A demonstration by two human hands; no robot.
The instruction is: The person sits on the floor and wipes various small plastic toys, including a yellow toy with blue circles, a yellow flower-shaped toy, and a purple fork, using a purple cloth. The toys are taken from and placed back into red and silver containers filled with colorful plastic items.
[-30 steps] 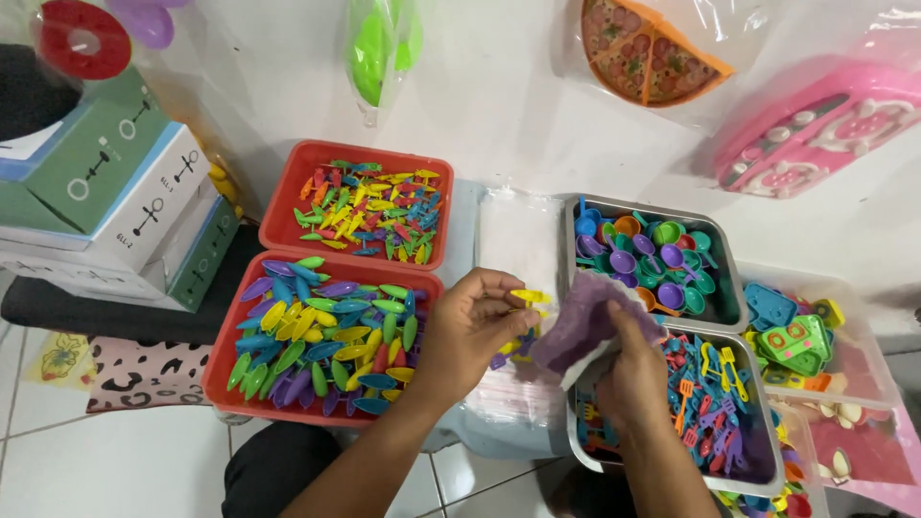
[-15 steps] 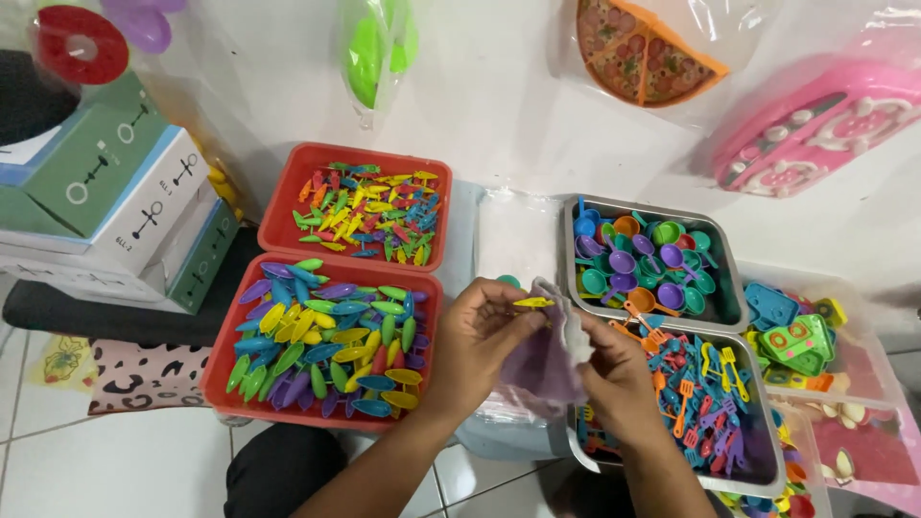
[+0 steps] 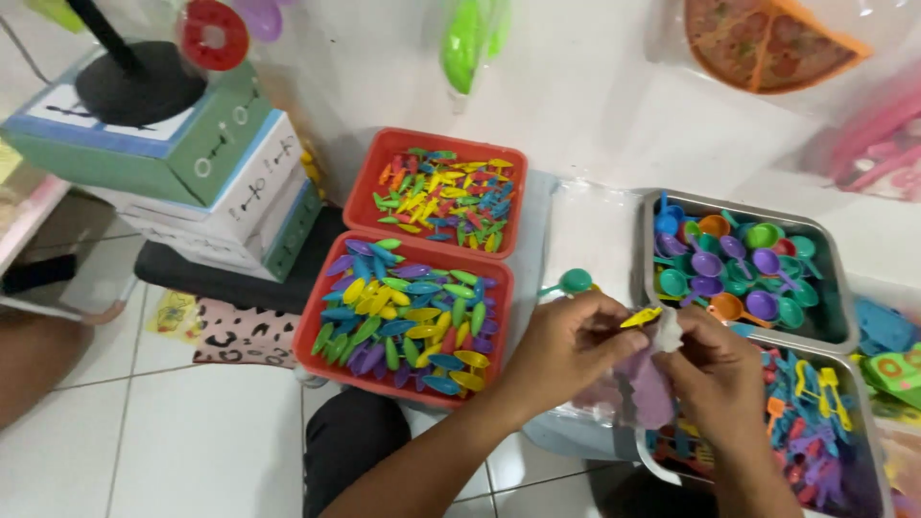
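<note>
My left hand (image 3: 566, 350) and my right hand (image 3: 720, 369) meet over the near edge of a clear plastic sheet. Between them they hold a small clear plastic bag (image 3: 648, 388) with purple and pink pieces inside. A small yellow toy piece (image 3: 641, 317) is pinched at my left fingertips, at the bag's mouth. A teal toy spoon (image 3: 573, 281) lies just above my left hand. A red tray of colourful leaf-shaped pieces (image 3: 403, 321) sits left of my left hand.
A second red tray (image 3: 441, 192) of small coloured pieces lies behind the first. A metal tray of toy cups and spoons (image 3: 743, 269) and another metal tray of small toys (image 3: 815, 422) stand at the right. Stacked boxes (image 3: 192, 173) are at the left, hanging toy packs behind.
The camera has come closer and shifted left. My hands have drawn together on the bag, and the yellow piece now sits at the bag's mouth.
</note>
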